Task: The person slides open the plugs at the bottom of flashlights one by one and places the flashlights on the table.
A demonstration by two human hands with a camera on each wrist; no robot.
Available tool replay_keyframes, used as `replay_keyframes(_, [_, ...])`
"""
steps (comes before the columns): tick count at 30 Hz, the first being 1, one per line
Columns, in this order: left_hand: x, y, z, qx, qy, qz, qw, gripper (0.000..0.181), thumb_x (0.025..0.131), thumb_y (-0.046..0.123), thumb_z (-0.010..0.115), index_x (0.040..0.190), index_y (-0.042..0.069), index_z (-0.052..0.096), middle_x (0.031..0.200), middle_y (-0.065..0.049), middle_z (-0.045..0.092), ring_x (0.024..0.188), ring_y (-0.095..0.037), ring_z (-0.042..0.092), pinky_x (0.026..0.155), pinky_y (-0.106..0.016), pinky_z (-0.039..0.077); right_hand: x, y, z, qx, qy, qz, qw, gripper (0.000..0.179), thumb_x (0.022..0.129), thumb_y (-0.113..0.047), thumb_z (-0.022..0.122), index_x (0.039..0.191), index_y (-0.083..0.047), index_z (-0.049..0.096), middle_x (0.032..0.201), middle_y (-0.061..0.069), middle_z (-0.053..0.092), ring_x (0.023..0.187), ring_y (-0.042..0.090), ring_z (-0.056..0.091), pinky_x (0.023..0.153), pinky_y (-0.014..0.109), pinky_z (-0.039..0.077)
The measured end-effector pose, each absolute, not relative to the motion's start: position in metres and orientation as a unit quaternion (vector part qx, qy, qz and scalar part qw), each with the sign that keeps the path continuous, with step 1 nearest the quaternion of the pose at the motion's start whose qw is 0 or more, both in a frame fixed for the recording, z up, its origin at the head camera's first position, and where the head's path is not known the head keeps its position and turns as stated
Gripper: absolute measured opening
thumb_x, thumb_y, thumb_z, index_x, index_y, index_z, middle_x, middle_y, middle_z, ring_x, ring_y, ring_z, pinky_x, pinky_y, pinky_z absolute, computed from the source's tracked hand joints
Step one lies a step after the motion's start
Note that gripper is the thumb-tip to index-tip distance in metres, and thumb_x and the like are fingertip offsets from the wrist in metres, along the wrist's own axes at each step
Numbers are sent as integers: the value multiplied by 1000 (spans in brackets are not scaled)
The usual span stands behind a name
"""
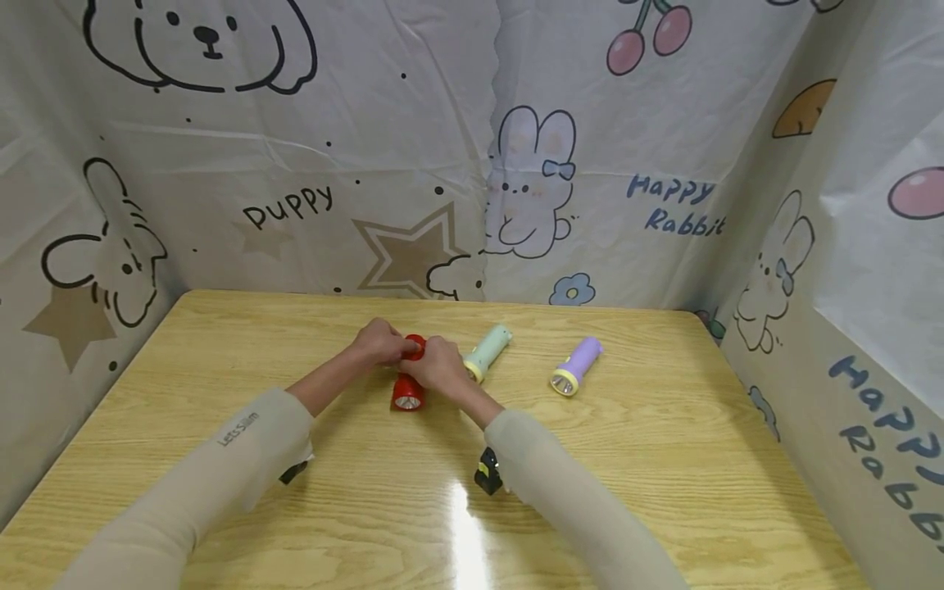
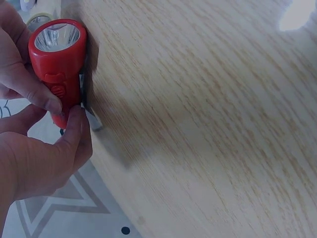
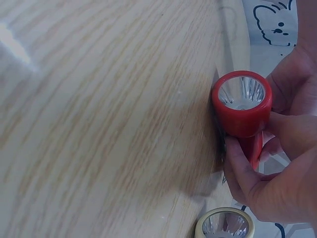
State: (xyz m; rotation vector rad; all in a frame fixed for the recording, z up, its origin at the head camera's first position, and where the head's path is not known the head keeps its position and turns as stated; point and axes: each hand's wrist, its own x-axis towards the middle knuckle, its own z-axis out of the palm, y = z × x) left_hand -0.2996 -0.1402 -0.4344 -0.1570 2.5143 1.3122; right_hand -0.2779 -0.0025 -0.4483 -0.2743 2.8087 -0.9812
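Left hand (image 1: 379, 342), right hand (image 1: 440, 365): your fingers curl closed round the red torch (image 1: 408, 393); uneven grip could twist it into the green torch (image 1: 491, 348).

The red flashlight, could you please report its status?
Left hand and right hand both gripping. Red flashlight held, lens toward head camera. Green flashlight close beside right hand; no obstruction visible.

In the head view, a purple flashlight (image 1: 583, 360) is parked around 4 o'clock on a wood-grain tabletop (image 1: 627, 459), with a mint-green flashlight (image 1: 490, 348) spotted nearer 5:30. Pale cartoon fabric (image 1: 413, 147) is hung behind: a bow-wearing bunny (image 1: 527, 209) is printed at 1 o'clock, "Puppy" lettering (image 1: 288, 206) at 10.
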Motion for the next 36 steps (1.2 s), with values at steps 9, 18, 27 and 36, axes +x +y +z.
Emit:
replay_keyframes(9, [-301, -140, -435, -59, 881, 442, 155, 32, 88, 17, 73, 61, 6, 61, 53, 2, 46, 53, -11, 44, 55, -26, 40, -277, -1, -448, -92, 939, -321, 81, 40, 89, -41, 76, 75, -9, 55, 59, -2, 47, 46, 9, 44, 39, 18, 33])
replay_keyframes(18, [-304, -138, -437, -52, 881, 446, 152, 34, 87, 17, 73, 57, 8, 61, 53, 3, 49, 54, -12, 46, 55, -26, 42, -277, 1, -433, -113, 947, -292, 67, 45, 90, -36, 74, 63, -13, 47, 56, -4, 38, 46, 10, 42, 42, 22, 33])
replay_keyframes(27, [-303, -137, -436, -63, 871, 462, 156, 33, 90, 15, 69, 59, 9, 60, 55, 3, 49, 54, -9, 48, 56, -23, 43, -279, 8, -413, -110, 946, -293, 81, 37, 88, -20, 72, 65, -11, 45, 55, -3, 38, 46, 10, 39, 39, 21, 28])
replay_keyframes(36, [-302, -136, -435, -67, 863, 477, 151, 36, 91, 11, 69, 58, 9, 53, 54, 4, 43, 50, -7, 46, 56, -22, 46, -278, 15, -397, -112, 952, -281, 53, 56, 89, -42, 74, 59, -14, 36, 52, -6, 27, 44, 6, 27, 40, 20, 22])
